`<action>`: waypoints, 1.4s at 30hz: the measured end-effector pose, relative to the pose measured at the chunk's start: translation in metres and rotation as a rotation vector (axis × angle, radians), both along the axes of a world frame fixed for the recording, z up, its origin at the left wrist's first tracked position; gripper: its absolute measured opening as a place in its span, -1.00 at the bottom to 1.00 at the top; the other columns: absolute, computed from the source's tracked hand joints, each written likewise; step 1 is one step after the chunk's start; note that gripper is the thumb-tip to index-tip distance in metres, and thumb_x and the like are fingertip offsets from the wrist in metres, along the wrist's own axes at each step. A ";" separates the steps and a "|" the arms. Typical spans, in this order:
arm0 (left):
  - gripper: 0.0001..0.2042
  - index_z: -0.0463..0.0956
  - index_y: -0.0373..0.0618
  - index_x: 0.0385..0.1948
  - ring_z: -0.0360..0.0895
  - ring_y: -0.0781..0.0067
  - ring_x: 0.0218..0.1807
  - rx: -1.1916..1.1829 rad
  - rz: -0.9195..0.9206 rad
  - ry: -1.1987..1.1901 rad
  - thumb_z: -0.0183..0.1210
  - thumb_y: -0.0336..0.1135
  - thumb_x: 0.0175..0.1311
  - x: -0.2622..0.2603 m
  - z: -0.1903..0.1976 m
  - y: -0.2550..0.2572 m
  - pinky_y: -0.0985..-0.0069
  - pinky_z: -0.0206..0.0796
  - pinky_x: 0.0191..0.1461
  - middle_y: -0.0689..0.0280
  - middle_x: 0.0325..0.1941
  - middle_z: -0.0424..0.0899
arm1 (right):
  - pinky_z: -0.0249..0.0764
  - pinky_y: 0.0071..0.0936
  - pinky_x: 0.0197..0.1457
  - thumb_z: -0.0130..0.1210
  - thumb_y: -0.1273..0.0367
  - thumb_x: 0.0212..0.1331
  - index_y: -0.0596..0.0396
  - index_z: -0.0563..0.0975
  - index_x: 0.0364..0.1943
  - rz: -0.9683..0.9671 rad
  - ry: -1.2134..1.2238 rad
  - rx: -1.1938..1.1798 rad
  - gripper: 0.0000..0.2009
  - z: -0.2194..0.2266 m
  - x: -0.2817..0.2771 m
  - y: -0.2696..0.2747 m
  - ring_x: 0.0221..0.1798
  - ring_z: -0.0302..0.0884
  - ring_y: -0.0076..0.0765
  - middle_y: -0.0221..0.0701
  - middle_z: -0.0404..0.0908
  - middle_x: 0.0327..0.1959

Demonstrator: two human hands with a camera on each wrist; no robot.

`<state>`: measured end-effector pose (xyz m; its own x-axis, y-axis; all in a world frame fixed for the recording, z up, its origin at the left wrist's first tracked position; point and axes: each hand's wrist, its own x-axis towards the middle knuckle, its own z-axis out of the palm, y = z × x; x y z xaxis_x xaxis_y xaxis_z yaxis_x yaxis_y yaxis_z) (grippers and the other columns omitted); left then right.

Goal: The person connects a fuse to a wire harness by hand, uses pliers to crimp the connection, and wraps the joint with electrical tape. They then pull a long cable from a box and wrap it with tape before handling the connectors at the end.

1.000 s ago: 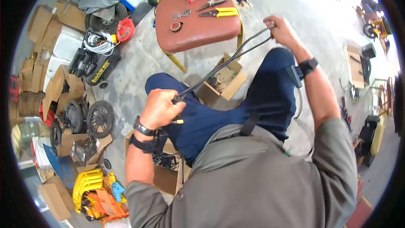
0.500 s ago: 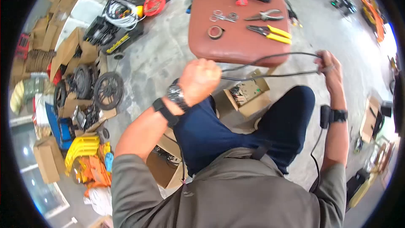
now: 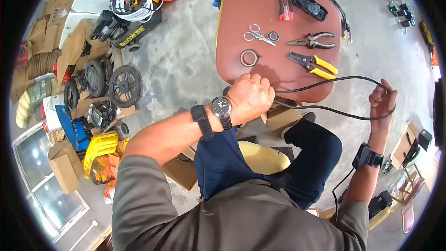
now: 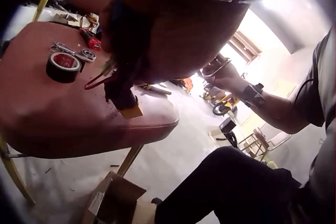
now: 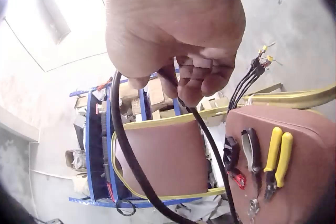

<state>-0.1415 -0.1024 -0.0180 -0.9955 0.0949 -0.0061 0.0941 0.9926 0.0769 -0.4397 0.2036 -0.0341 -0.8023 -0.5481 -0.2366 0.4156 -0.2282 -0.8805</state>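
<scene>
A black cable runs doubled between the two hands and bends into a loop at the right. My left hand grips its two strands in a fist, over the near edge of the red-brown chair seat. Below that fist, in the left wrist view, a yellow connector and a bit of red wire stick out. Off the seat's right side, my right hand holds the looped end. Its fingers curl around the cable in the right wrist view, where one thick strand hangs down.
On the seat lie yellow-handled wire strippers, pliers, scissors, a tape roll, a red utility knife and a black case. More cable skirts the seat's back edge. An open carton stands below.
Both hands have moved right, the left one up to the seat's near edge. The two strands have spread into a wider loop. The head view has shifted closer to the seat.
</scene>
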 end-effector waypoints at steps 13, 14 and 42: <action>-0.81 0.43 -0.06 -0.54 0.49 0.21 -0.33 0.041 0.063 0.190 0.27 -0.39 -0.23 0.044 -0.025 0.021 0.28 0.41 -0.29 0.29 -0.46 0.43 | 0.44 -0.49 -0.25 -0.06 0.02 0.44 0.33 0.45 0.11 -0.117 0.104 0.001 -0.45 -0.027 0.059 0.024 -0.39 0.45 -0.48 -0.33 0.61 -0.26; -0.79 0.45 -0.08 -0.51 0.51 0.19 -0.31 0.036 0.103 0.170 0.31 -0.39 -0.21 0.049 -0.019 0.023 0.27 0.41 -0.26 0.27 -0.44 0.46 | 0.45 -0.49 -0.27 -0.07 0.04 0.45 0.34 0.45 0.09 -0.099 0.101 0.022 -0.47 -0.027 0.061 0.024 -0.41 0.46 -0.49 -0.33 0.61 -0.27; -0.72 0.44 -0.07 -0.67 0.44 0.70 -0.46 1.576 0.460 -0.843 0.34 -0.34 0.19 0.117 -0.058 0.146 0.62 0.29 -0.35 0.48 -0.57 0.54 | 0.38 0.02 0.32 -0.04 0.17 0.41 0.16 0.49 0.09 0.117 -0.123 -0.783 -0.63 -0.068 0.092 0.041 0.32 0.36 0.21 0.02 0.42 0.26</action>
<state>-0.0246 0.0437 -0.0762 -0.7215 0.2603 -0.6417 -0.6817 -0.1041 0.7242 -0.3479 0.2443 -0.1018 -0.7225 -0.6706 0.1683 0.5588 -0.7097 -0.4290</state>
